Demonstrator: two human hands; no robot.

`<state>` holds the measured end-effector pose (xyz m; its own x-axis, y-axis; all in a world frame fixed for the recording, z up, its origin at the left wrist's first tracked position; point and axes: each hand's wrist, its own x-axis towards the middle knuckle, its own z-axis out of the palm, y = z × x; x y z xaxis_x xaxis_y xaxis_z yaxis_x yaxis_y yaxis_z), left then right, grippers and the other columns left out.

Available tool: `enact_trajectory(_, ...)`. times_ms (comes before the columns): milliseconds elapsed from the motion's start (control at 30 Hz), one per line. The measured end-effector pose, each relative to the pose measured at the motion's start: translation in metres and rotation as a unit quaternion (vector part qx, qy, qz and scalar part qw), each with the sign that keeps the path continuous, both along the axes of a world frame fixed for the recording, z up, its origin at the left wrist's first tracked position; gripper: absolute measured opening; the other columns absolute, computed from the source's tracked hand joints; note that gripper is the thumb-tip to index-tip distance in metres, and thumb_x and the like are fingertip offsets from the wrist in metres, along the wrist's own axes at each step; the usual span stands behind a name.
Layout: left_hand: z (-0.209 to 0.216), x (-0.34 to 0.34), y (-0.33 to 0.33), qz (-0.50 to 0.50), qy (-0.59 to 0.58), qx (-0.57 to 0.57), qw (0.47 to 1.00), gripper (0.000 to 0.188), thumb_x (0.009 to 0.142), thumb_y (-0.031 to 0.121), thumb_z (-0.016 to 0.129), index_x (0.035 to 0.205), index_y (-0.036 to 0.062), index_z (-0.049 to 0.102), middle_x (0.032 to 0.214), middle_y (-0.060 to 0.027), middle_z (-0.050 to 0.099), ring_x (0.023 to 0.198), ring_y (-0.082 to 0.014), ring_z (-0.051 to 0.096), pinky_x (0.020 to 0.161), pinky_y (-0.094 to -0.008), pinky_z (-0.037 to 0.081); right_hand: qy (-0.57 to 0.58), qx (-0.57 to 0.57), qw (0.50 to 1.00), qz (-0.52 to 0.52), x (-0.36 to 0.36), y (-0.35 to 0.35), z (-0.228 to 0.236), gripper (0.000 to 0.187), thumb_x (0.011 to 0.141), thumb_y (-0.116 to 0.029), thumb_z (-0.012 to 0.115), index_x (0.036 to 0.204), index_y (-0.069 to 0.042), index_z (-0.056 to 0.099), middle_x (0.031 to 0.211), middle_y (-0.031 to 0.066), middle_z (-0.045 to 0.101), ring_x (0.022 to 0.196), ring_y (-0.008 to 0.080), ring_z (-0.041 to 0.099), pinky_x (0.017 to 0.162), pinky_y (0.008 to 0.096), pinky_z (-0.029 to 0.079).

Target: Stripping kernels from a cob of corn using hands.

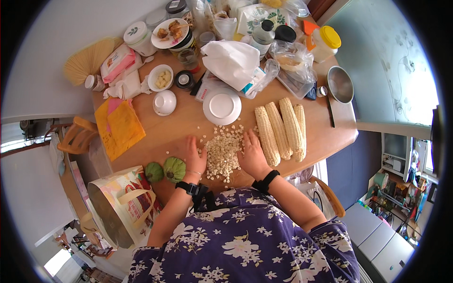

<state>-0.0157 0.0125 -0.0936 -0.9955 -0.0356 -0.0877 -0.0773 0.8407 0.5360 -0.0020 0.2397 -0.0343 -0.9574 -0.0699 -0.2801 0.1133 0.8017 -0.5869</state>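
A heap of pale loose corn kernels [222, 153] lies on the wooden table [184, 125] near its front edge. My left hand [194, 156] rests flat against the heap's left side, fingers apart. My right hand [253, 155] presses against its right side, palm down. Both wrists wear black bands. Several husked corn cobs [281, 129] lie side by side just right of my right hand. Stray kernels are scattered beyond the heap.
Two green round vegetables [166, 170] sit left of my left hand, above a patterned bag [123, 207]. Behind lie a white upturned dish [222, 106], a small white bowl [164, 102], yellow cloths [119, 127], a metal bowl [339, 85], a knife [330, 112], jars and plastic bags.
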Motion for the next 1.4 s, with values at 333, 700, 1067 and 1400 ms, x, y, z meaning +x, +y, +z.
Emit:
enact_trajectory(333, 0.027, -0.013, 0.019, -0.123, -0.03, 0.183, 0.975, 0.052, 0.083, 0.006, 0.057, 0.131, -0.0004, 0.038, 0.135, -0.0184, 0.04, 0.126, -0.0354, 0.037, 0.102, -0.0388, 0.034, 0.017, 0.008, 1.0, 0.015, -0.017, -0.017, -0.012, 0.061, 0.084, -0.021, 0.055, 0.129, 0.013, 0.032, 0.132, 0.0289, 0.035, 0.125, 0.0409, 0.032, 0.107, 0.0409, 0.026)
enact_trajectory(700, 0.012, -0.064, 0.057, -0.247, 0.038, -0.026, 0.968, 0.054, 0.076, 0.01, 0.058, 0.127, 0.0031, 0.043, 0.134, -0.0185, 0.037, 0.126, -0.0409, 0.029, 0.104, -0.0507, 0.025, 0.118, 0.009, 0.992, 0.044, -0.059, -0.016, -0.038, 0.059, 0.082, -0.021, 0.055, 0.128, 0.011, 0.035, 0.134, 0.0277, 0.031, 0.128, 0.0428, 0.026, 0.108, 0.0468, 0.022)
enact_trajectory(1067, 0.036, -0.027, 0.026, -0.269, 0.01, 0.131, 0.954, 0.036, 0.083, 0.003, 0.053, 0.119, 0.0012, 0.05, 0.134, -0.0127, 0.043, 0.13, -0.0341, 0.03, 0.109, -0.0456, 0.022, 0.108, -0.141, 0.984, 0.022, -0.013, 0.008, -0.009, 0.041, 0.08, -0.008, 0.053, 0.117, 0.008, 0.047, 0.128, 0.0241, 0.041, 0.123, 0.0398, 0.036, 0.105, 0.0425, 0.029)
enact_trajectory(1400, -0.005, -0.03, 0.017, -0.139, 0.012, 0.068, 0.988, 0.054, 0.08, 0.01, 0.058, 0.13, 0.0005, 0.039, 0.136, -0.0198, 0.037, 0.127, -0.0367, 0.033, 0.103, -0.0424, 0.033, 0.034, -0.046, 0.998, -0.031, -0.01, -0.014, -0.016, 0.061, 0.08, -0.016, 0.057, 0.129, 0.012, 0.033, 0.132, 0.031, 0.032, 0.126, 0.0428, 0.03, 0.106, 0.0423, 0.028)
